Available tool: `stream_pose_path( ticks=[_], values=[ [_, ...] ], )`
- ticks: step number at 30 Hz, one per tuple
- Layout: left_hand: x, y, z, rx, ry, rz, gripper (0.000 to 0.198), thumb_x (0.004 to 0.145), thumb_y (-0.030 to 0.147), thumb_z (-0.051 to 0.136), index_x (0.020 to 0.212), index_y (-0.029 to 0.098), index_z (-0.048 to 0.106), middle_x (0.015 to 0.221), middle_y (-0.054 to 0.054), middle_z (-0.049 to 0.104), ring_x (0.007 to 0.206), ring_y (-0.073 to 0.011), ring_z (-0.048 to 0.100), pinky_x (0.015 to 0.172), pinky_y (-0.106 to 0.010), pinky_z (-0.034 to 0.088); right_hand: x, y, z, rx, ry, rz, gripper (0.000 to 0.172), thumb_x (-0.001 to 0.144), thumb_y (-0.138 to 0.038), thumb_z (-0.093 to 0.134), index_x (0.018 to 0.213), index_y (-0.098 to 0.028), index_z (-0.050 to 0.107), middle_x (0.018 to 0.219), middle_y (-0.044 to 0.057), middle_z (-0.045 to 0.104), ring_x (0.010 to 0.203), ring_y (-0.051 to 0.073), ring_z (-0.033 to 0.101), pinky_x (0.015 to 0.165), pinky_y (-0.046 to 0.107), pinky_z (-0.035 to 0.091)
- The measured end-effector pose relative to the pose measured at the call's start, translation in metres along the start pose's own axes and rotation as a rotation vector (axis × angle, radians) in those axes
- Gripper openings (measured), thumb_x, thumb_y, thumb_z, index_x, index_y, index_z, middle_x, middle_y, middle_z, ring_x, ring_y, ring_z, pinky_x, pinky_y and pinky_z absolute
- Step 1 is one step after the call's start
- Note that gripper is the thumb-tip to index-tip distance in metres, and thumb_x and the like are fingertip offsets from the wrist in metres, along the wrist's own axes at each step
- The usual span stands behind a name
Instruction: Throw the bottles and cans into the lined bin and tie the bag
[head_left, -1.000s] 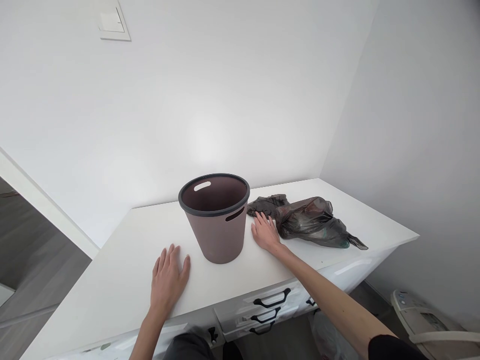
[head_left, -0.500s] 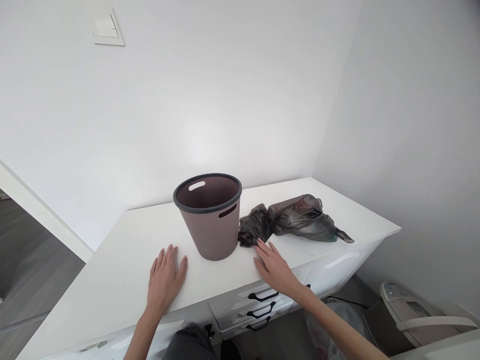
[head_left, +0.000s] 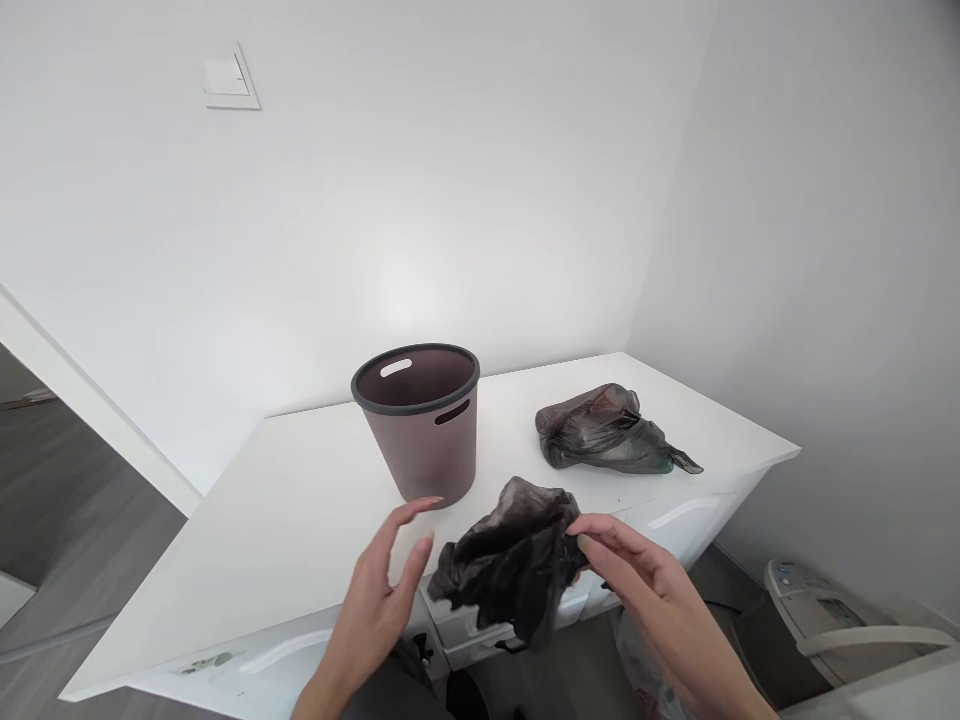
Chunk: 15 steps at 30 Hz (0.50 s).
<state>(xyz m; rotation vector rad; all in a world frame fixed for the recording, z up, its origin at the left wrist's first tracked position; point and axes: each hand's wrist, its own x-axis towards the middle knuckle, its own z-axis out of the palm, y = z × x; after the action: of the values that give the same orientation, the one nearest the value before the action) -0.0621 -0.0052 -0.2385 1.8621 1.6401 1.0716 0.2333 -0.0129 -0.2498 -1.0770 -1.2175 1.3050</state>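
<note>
My right hand (head_left: 637, 570) pinches the right side of a crumpled black plastic bag (head_left: 517, 560), which hangs in the air over the front edge of the counter. Just left of the bag, my left hand (head_left: 382, 580) holds nothing, its thumb and fingers spread apart and pointing toward it. Behind the hands stands a brownish-mauve trash bin (head_left: 427, 430), upright, with a dark rim and slotted handles. I see no liner inside it. A second black plastic bag (head_left: 607, 430), filled and knotted, lies on the counter right of the bin.
The white counter (head_left: 300, 520) has drawers with black handles below its front edge. A white wall (head_left: 465, 200) rises behind, with a light switch (head_left: 231, 80) at upper left. At lower right stands a beige appliance (head_left: 832, 610) with a handle, close to a clear plastic bag (head_left: 637, 660).
My right hand has picked up the crumpled black bag from beside the bin and brought it toward me. My left hand has lifted off the counter and moved right, toward the bag.
</note>
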Motion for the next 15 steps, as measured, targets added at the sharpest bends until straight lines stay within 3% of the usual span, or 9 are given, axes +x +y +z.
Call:
stream_pose_path(
  ticks=[4,8,11,15],
  values=[
    [-0.005,0.044,-0.002,-0.141,-0.304,-0.002,0.048,0.102,0.051,0.046,0.141,0.027,0.06,0.136,-0.009,0.068,0.128,-0.0275,0.061,0.104,-0.036,0.052,-0.004,0.006,0.0,0.091,0.0,-0.001,0.038,0.093,-0.056,0.068,0.119,-0.029,0.074,0.105,0.005,0.073,0.101,0.025,0.066,0.095,0.036,0.055],
    [-0.005,0.072,0.002,-0.265,-0.467,0.048,0.028,0.095,0.035,0.055,0.11,0.018,0.072,0.103,-0.007,0.074,0.099,-0.0245,0.065,0.087,-0.03,0.054,-0.003,0.002,0.004,0.167,0.017,0.01,0.043,0.093,-0.059,0.066,0.125,-0.031,0.072,0.12,0.006,0.074,0.117,0.03,0.065,0.105,0.042,0.052],
    [-0.003,0.078,0.006,-0.296,-0.408,0.04,0.017,0.089,0.023,0.053,0.085,0.017,0.068,0.084,-0.003,0.068,0.083,-0.0194,0.059,0.075,-0.027,0.051,-0.004,-0.001,0.003,0.244,0.002,-0.015,0.054,0.096,-0.066,0.057,0.139,-0.034,0.065,0.144,0.006,0.064,0.134,0.032,0.058,0.112,0.048,0.05],
    [-0.002,0.069,0.009,-0.274,-0.263,0.005,0.021,0.087,0.028,0.053,0.068,0.018,0.054,0.071,0.0,0.058,0.07,-0.0146,0.048,0.065,-0.025,0.049,-0.008,0.006,-0.002,0.173,0.032,0.007,0.059,0.097,-0.066,0.057,0.151,-0.041,0.053,0.161,0.001,0.049,0.147,0.027,0.047,0.118,0.045,0.046]
  ],
)
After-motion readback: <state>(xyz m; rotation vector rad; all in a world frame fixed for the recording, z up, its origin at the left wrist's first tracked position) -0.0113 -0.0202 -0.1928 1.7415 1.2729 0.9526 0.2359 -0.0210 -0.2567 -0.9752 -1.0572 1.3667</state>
